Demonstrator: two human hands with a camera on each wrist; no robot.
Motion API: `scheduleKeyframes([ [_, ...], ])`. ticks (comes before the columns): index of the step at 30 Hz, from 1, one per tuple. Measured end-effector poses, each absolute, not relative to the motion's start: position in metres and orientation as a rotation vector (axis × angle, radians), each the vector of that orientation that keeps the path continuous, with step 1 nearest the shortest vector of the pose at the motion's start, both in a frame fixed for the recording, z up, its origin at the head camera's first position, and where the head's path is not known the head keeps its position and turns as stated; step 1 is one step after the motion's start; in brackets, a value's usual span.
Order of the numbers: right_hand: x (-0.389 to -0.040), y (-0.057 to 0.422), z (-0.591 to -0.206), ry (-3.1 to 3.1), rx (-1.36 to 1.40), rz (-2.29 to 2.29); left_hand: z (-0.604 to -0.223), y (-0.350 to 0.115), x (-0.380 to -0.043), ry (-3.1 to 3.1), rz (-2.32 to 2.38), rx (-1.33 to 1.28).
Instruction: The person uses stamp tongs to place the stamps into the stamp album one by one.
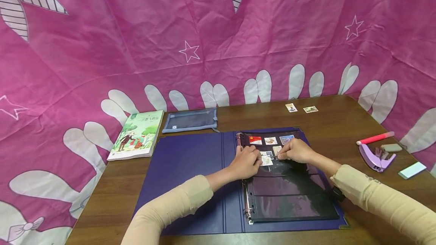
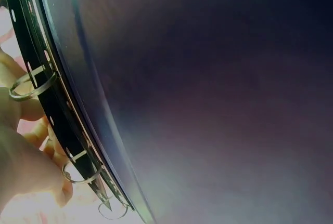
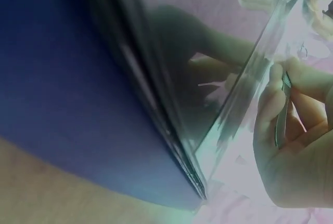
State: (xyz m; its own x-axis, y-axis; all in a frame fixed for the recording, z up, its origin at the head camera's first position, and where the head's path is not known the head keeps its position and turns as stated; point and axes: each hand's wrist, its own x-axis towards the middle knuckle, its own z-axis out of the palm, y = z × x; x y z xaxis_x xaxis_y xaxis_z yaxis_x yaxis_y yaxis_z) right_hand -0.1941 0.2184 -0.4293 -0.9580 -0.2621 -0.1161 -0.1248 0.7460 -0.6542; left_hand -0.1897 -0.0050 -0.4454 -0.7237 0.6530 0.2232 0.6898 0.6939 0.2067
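An open stamp album (image 1: 185, 177) lies on the table, its black pocket page (image 1: 289, 186) on the right side. Thin metal tweezers (image 3: 282, 112) are pinched in my right hand (image 1: 297, 150), their tips at a pale stamp (image 1: 267, 161) on the page. From the left, my left hand (image 1: 246, 162) rests on the page with bent fingers, fingertips right at that stamp's edge; I cannot tell whether they pinch it. Along the top pocket row sit a red stamp (image 1: 255, 140), a white stamp (image 1: 270, 141) and a bluish stamp (image 1: 287, 139). Another pale stamp (image 1: 277, 149) shows beside my right fingertips.
Two loose stamps, one upright (image 1: 291, 107) and one sideways (image 1: 310, 109), lie behind the album. A green book (image 1: 137, 134) and a mesh zip pouch (image 1: 190, 119) are at back left. A pink pen (image 1: 376, 138), purple stapler (image 1: 374, 158) and pale green-white block (image 1: 412, 170) lie right.
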Motion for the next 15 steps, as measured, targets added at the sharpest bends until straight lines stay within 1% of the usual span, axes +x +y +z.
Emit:
scheduleKeyframes([
  [4,-0.1958,0.2189,-0.4291,2.722,-0.354,-1.007,-0.4442,-0.0043,-0.1912,-2.799,-0.493,-1.100],
  [15,-0.2030,0.2253,-0.4308,2.477,-0.589,-1.088,-0.4462,-0.0050,-0.1930,-2.838,-0.561,-1.110],
])
